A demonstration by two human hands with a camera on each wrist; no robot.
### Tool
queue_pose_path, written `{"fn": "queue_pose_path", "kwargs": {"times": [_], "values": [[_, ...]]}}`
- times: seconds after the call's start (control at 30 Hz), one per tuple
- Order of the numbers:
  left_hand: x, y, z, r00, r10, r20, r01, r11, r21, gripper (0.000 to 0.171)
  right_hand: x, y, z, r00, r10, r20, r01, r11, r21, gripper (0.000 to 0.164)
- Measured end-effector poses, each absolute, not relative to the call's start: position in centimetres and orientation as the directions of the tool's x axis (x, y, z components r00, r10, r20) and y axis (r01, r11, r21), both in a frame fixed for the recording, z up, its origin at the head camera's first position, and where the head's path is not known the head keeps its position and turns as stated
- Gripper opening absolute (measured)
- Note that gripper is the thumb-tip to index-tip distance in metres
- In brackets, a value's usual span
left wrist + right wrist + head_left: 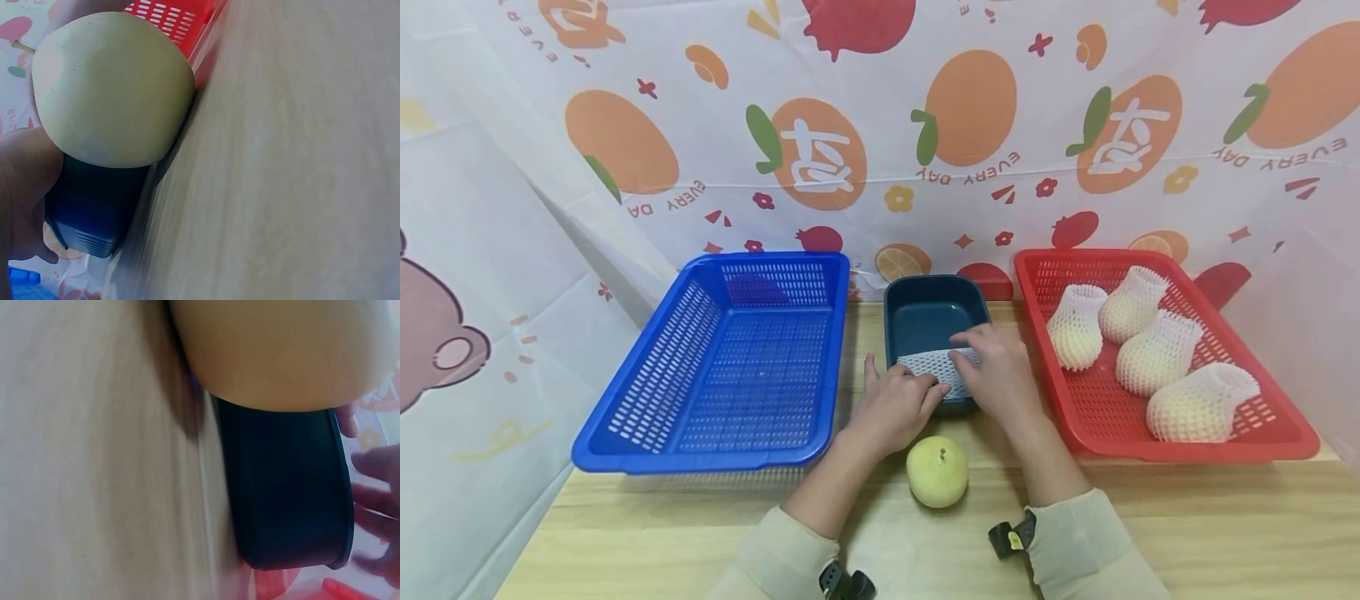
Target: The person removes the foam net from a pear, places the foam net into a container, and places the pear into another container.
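Observation:
A white foam fruit net [934, 367] lies flat across the near part of a dark green box [925, 312]. My left hand [889, 408] pinches the net's left side between thumb and curled index finger, over the box's near edge. At the net's right side, my right hand [1000, 371] touches it with thumb and index finger apart; the other fingers spread by the box rim [347, 506]. A round yellow-green pear [937, 472] with a short stem sits on the table between my forearms. In both wrist views the pear [115, 87] hides part of the box.
To the left stands a blue perforated basket [831, 367]. A red basket [1060, 425] on the right holds several pale fruits in white foam nets [1157, 350]. Behind the wooden table [715, 533] hangs a fruit-printed cloth [887, 125].

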State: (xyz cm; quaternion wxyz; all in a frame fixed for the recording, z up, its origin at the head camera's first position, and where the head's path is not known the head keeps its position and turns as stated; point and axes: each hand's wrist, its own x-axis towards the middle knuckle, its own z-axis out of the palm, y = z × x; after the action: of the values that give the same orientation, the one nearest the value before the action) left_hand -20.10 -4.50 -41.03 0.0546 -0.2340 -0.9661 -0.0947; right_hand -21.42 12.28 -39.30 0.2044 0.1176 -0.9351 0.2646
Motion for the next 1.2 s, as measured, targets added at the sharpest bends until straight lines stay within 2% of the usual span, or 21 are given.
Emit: {"fn": "queue_pose_path", "kwargs": {"times": [0.13, 0.3, 0.43, 0.6, 0.8, 0.93, 1.0, 1.1, 1.2], "values": [[-20.1, -4.5, -41.0, -0.886, 0.441, 0.144, 0.461, 0.873, 0.159, 0.051, -21.5, 12.1, -39.5, -0.963, -0.174, 0.204, -0.246, 0.876, -0.415, 0.039], [-20.1, -4.5, -41.0, -0.883, 0.442, 0.158, 0.465, 0.87, 0.163, 0.051, -21.6, 12.0, -39.9, -0.979, -0.206, 0.007, -0.19, 0.888, -0.419, 0.046], [-20.0, -4.4, -40.9, -0.873, 0.443, 0.205, 0.479, 0.859, 0.181, 0.046, -21.6, 12.0, -40.1, -0.975, -0.218, -0.036, -0.184, 0.892, -0.413, 0.047], [-19.8, -4.4, -40.8, -0.854, 0.444, 0.272, 0.498, 0.849, 0.177, 0.038, -21.6, 12.0, -40.4, -0.975, -0.223, -0.019, -0.201, 0.912, -0.357, 0.042], [-18.4, -4.6, -39.5, -0.77, 0.459, 0.444, 0.574, 0.802, 0.165, 0.022, -21.5, 11.9, -40.9, -0.97, -0.244, 0.004, -0.233, 0.922, -0.309, 0.036], [-16.7, -4.8, -38.0, -0.709, 0.464, 0.531, 0.661, 0.699, 0.273, 0.022, -21.4, 11.8, -40.9, -0.969, -0.246, 0.009, -0.237, 0.922, -0.306, 0.036], [-15.8, -5.0, -37.5, -0.707, 0.452, 0.545, 0.684, 0.632, 0.364, 0.022, -21.4, 11.9, -40.8, -0.971, -0.239, -0.006, -0.225, 0.923, -0.311, 0.039], [-14.4, -5.7, -37.2, -0.744, 0.421, 0.518, 0.666, 0.521, 0.534, 0.021, -21.3, 11.9, -40.7, -0.971, -0.237, -0.023, -0.218, 0.923, -0.318, 0.047], [-13.4, -6.5, -37.4, -0.814, 0.416, 0.405, 0.567, 0.418, 0.71, 0.018, -21.4, 12.0, -40.7, -0.971, -0.238, -0.026, -0.216, 0.919, -0.329, 0.05]]}}
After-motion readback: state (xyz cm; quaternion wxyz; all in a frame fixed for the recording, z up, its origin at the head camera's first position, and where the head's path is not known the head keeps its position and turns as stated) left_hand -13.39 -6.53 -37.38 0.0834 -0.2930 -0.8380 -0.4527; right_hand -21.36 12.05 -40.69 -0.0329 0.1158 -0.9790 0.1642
